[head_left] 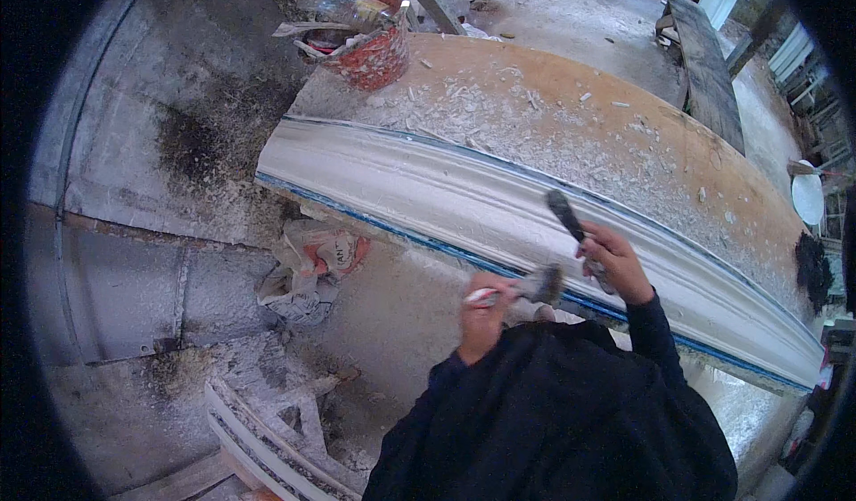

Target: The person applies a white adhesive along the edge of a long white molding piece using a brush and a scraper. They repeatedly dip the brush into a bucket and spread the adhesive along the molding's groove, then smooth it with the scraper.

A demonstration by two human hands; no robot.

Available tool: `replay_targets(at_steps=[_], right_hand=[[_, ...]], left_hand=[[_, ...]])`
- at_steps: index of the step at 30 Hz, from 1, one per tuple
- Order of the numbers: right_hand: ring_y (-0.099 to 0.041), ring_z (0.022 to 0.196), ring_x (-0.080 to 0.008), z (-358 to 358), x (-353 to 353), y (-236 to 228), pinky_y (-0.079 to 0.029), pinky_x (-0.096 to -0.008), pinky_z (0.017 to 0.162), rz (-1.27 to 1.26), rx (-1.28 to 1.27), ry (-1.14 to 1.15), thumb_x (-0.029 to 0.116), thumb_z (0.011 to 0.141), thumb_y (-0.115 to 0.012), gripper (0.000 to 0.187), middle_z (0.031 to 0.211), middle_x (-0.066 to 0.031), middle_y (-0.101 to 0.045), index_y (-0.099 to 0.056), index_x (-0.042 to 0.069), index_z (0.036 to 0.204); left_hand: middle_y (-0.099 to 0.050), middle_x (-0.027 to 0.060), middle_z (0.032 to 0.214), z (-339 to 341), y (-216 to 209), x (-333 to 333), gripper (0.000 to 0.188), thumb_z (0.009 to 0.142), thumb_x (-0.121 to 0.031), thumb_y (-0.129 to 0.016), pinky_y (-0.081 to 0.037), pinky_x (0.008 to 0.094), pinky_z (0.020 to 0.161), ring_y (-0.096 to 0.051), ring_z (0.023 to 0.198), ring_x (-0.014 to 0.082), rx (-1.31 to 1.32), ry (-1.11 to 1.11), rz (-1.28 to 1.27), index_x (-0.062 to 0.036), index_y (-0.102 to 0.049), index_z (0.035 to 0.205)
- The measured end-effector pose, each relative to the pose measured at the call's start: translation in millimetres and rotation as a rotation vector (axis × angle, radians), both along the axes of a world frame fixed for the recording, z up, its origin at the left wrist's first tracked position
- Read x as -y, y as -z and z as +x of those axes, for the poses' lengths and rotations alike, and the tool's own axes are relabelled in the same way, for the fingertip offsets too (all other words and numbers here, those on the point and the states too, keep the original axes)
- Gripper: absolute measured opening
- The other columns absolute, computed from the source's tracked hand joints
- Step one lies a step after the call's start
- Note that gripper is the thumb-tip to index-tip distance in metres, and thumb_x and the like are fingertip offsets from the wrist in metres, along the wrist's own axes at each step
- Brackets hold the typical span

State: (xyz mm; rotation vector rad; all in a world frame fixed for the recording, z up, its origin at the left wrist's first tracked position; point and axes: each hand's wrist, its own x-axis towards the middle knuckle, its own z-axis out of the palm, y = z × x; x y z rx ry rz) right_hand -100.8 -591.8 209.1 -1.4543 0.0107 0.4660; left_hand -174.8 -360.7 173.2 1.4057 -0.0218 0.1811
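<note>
A long white ribbed plaster moulding [410, 167] with blue edges lies lengthwise along the table before me. My left hand [482, 321] is closed round the pale, red-marked handle of a paint brush [546, 283]. The brush's dark, whitened bristles point right, by the moulding's near blue edge. Above the moulding, my right hand [615, 262] grips a putty knife [563, 214]. Its dark handle points up and away from me, and its greyish blade end points down toward my body. Whether either tool touches the moulding, I cannot tell.
White crumbs and flakes cover the brown tabletop [637, 109] behind the moulding. A red, plaster-smeared bucket [379, 60] holding a plastic bottle stands at the far left. A torn sack [334, 253] lies below the table's left end. Curved white strips [259, 439] sit at lower left.
</note>
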Motion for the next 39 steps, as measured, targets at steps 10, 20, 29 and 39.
replay_targets(at_steps=[10, 20, 29, 39], right_hand=[[-0.052, 0.061, -0.0101, -52, 52, 10, -0.045, -0.023, 0.057, -0.037, -0.006, 0.253, 0.015, 0.093, -0.049, 0.037, 0.081, -0.0046, -0.057, -0.048, 0.004, 0.128], [-0.051, 0.062, -0.0079, -63, 42, 16, -0.045, -0.0223, 0.059, -0.051, 0.04, 0.214, 0.013, 0.092, -0.05, 0.035, 0.081, -0.0028, -0.057, -0.05, 0.005, 0.127], [-0.058, 0.065, -0.0137, -65, 48, 0, -0.047, -0.0282, 0.062, -0.427, 0.022, -0.03, 0.013, 0.09, -0.051, 0.035, 0.077, -0.0074, -0.062, -0.053, 0.011, 0.125], [-0.062, 0.075, -0.0333, -70, 21, 4, -0.049, -0.0435, 0.065, -0.909, 0.371, -0.428, 0.02, 0.082, -0.056, 0.036, 0.083, -0.0133, -0.061, -0.058, 0.026, 0.118]], left_hand=[[-0.06, 0.0065, 0.086, 33, 9, -75, 0.005, 0.084, -0.007, -0.063, -0.046, 0.031, 0.079, -0.058, 0.085, 0.0179, 0.156, -0.351, 0.402, -0.0035, -0.059, 0.085], [-0.06, 0.0101, 0.089, 31, -12, -59, 0.011, 0.081, -0.009, -0.066, -0.046, 0.0353, 0.082, -0.06, 0.087, 0.023, 0.209, -0.469, 0.359, -0.0045, -0.056, 0.082], [-0.062, 0.0086, 0.089, 10, 30, -22, 0.008, 0.082, -0.006, -0.064, -0.046, 0.0312, 0.078, -0.058, 0.083, 0.0189, 0.076, -0.227, 0.291, -0.004, -0.057, 0.086], [-0.057, 0.0079, 0.088, 0, 5, -178, 0.012, 0.086, -0.012, -0.062, -0.044, 0.0339, 0.081, -0.055, 0.082, 0.0205, 0.249, -0.867, 0.668, -0.0015, -0.055, 0.085]])
